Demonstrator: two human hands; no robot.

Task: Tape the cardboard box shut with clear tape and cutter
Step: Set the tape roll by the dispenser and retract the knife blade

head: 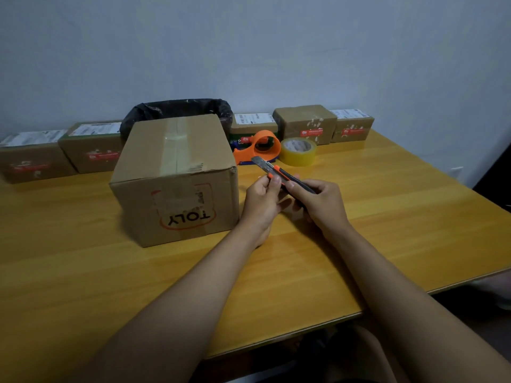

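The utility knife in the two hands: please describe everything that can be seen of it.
The utility knife has a dark body with orange parts and a grey metal blade pushed out, pointing up-left toward the orange tape dispenser. It is held tilted above the table, right of the cardboard box. The right hand grips the handle; the left hand pinches it near the blade.

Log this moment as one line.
both hands hold orange utility knife, blade out | brown cardboard box closed | clear tape roll untouched

A plain pale blue-grey wall (249, 45) rises behind the glossy yellow wooden surface (387, 217); lighting is dim, and a dark shape, perhaps a doorway (497, 175), stands at right.
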